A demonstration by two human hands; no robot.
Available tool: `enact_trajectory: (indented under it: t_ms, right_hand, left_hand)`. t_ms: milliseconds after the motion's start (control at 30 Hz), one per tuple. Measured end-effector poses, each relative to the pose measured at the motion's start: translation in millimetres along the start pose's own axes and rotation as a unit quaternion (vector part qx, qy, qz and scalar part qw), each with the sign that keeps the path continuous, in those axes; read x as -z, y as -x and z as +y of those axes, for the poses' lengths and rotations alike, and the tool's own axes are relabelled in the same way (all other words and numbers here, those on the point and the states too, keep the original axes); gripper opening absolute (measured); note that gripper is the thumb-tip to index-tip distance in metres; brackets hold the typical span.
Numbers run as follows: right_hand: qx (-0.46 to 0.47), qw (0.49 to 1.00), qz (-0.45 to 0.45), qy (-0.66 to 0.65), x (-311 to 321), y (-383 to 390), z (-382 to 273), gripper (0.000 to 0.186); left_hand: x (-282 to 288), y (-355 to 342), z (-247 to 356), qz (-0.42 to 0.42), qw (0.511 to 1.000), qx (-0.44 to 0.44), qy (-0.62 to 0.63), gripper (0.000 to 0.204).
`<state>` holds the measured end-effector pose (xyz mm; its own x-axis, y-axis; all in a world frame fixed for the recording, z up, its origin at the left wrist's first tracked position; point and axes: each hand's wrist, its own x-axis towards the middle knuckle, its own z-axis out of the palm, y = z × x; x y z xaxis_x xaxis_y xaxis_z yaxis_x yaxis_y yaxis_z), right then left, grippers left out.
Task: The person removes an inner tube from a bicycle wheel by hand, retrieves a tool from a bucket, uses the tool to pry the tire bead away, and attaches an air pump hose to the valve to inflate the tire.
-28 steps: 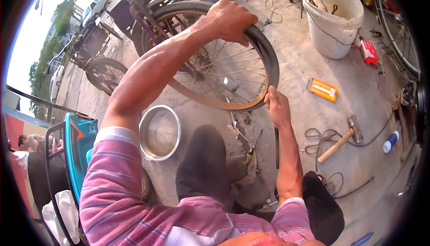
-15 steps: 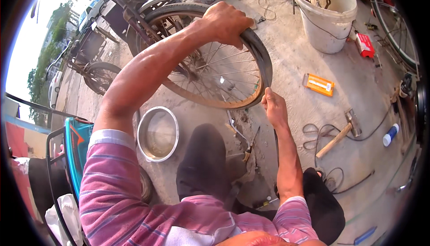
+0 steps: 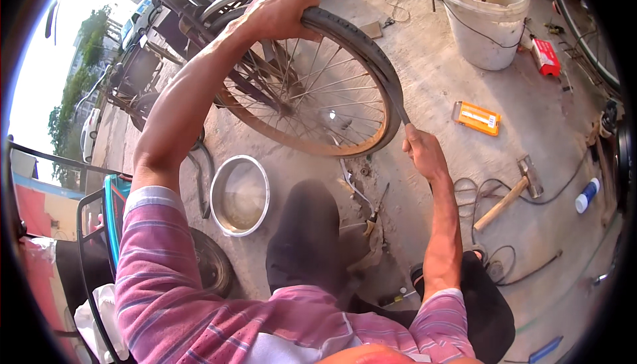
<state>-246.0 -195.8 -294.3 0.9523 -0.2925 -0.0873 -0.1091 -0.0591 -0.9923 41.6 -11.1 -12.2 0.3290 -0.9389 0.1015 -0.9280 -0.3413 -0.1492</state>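
My left hand grips the top of a worn black bicycle tyre on a rusty spoked wheel, still fitted to the cycle's frame. My right hand pinches a black rubber strip, apparently inner tube, stretched from the tyre's right side; where it runs beneath my hand is hidden. A round basin of murky water stands by my left knee. Below the wheel, a wooden-handled tool lies on the concrete.
A white bucket of tools stands upper right, near a red box. An orange packet, a hammer, coiled cords and a white-blue tube lie rightward. A teal vehicle is at my left; another wheel stands far right.
My left hand has moved up and left along the tyre. My right hand has moved right, drawing the black strip out from the tyre's side.
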Motion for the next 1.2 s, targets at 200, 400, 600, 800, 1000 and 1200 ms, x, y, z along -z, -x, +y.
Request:
enact_trajectory:
  t_ms: [200,400,600,800,1000,1200]
  right_hand:
    - [0.012,0.999,-0.028,-0.015,4,-19,-18,0.067]
    - [-0.014,0.989,0.028,-0.143,-62,-14,10,0.066]
    - [-0.026,0.993,0.008,-0.115,-35,-14,8,0.068]
    - [0.044,0.997,-0.044,0.048,3,-34,-43,0.067]
    - [0.022,0.998,0.010,-0.058,-47,-16,-34,0.063]
    - [0.021,0.994,0.080,-0.073,-60,-8,-14,0.063]
  left_hand:
    - [5,2,-12,-0.004,0.999,0.031,-0.030,0.048]
    - [8,4,13,0.006,0.994,0.071,-0.081,0.049]
    - [12,11,21,0.020,0.994,0.054,-0.088,0.050]
    - [11,11,13,0.039,0.996,0.032,-0.077,0.050]
    - [12,12,19,0.027,0.996,0.034,-0.076,0.049]
    - [5,0,45,-0.012,0.994,0.041,-0.105,0.049]
